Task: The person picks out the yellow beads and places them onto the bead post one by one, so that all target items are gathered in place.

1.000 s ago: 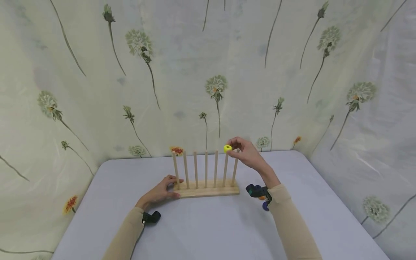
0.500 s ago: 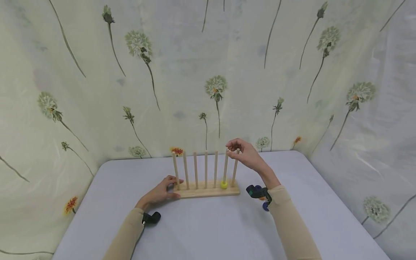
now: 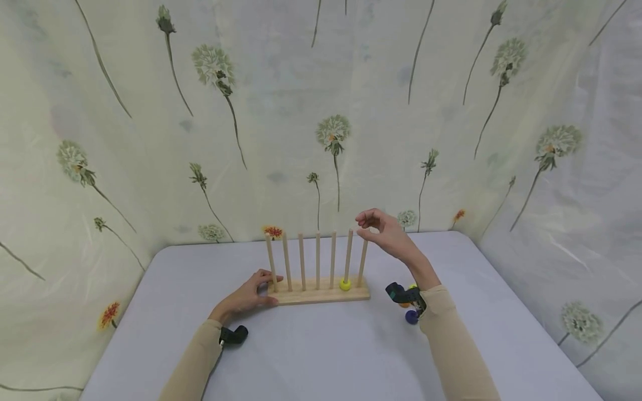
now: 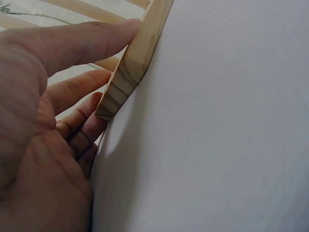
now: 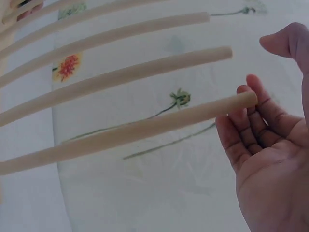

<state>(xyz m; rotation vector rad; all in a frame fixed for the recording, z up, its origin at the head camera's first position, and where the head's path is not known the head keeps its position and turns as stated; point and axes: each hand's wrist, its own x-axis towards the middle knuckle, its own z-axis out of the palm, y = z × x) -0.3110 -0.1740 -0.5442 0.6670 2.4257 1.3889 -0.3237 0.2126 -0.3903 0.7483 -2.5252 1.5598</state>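
A wooden peg rack (image 3: 321,298) with a row of several upright pegs stands on the table. At its left end my left hand (image 3: 246,295) grips the base, thumb on the near side and fingers around the far side; the left wrist view shows the thumb and fingertips touching the wood (image 4: 130,72). A yellow bead (image 3: 345,284) sits at the bottom of the second peg from the right. My right hand (image 3: 386,234) is by the top of the rightmost peg (image 5: 193,115), thumb and fingers apart, holding nothing.
Loose beads lie on the white table (image 3: 321,356) right of the rack: a blue bead (image 3: 412,317), an orange bead (image 3: 404,304) and a yellow one, partly hidden by the right wrist camera (image 3: 401,293). A flower-patterned curtain (image 3: 281,111) hangs behind.
The yellow bead left my right hand and dropped down the second peg from the right to the base. My right hand then moved slightly right. The left hand has kept its place.
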